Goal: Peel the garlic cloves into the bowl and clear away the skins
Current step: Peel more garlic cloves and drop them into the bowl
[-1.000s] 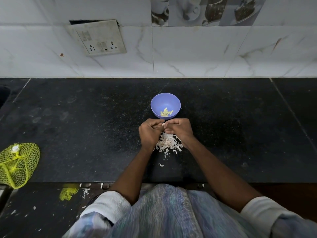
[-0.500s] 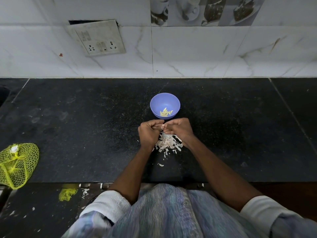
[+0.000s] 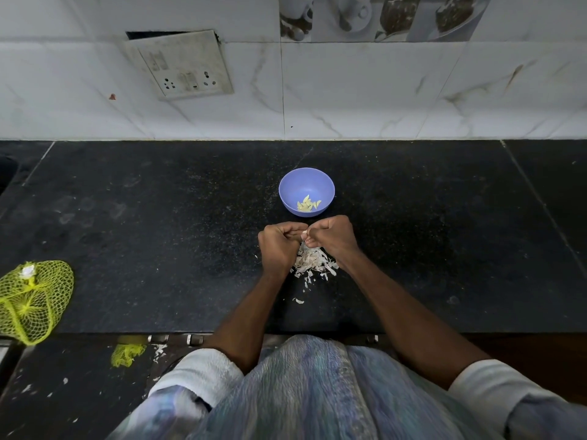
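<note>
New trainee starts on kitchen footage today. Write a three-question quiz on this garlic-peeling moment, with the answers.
1. True or false: the blue bowl already holds peeled cloves.
2. Where does the pile of skins lie? A) in the bowl B) on the black counter under the hands C) in the yellow net bag
3. What do the left hand and right hand pinch between them?

Key: 1. true. 2. B. 3. A garlic clove, barely visible.
</note>
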